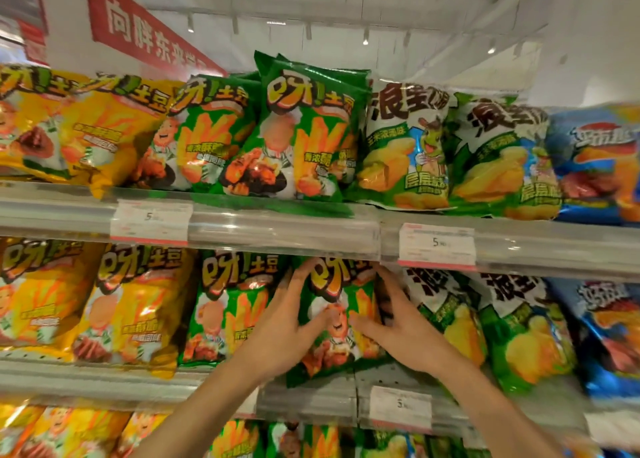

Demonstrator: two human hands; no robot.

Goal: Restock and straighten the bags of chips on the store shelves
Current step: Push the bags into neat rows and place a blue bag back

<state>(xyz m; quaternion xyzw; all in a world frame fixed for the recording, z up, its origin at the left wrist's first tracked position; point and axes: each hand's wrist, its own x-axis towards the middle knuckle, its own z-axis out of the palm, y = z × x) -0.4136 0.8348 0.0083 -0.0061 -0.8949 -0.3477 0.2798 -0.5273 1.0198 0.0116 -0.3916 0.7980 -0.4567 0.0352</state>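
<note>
Both hands are on one bag here, the green chip bag [337,314] on the middle shelf [304,386], standing just below centre frame between its green twin at nine o'clock and the white-and-green bags at three o'clock. The left hand [287,329] lies along the bag's left edge, fingers spread and reaching up toward twelve o'clock, the thumb laid across the front panel. The right hand [398,322] mirrors it on the right edge, fingers slipped down the side and thumb pointing in toward nine o'clock. So the bag sits bracketed between two hands closed onto its sides, with the thumbs nearly meeting over the printed figure.

The bag leans a touch, its bottom corner poking out past the shelf lip at about seven o'clock.

This looks like a light, air-puffed foil pouch: glossy, slick, soft to the squeeze, with brittle contents that would crush under pressure. The sensible hold is probably where the hands are now, at the side seams, with flat, gentle pressure, not a pinch into the belly. Up on the top shelf [277,222], at twelve o'clock, another green bag [304,135] juts forward and may want the same treatment.
</note>
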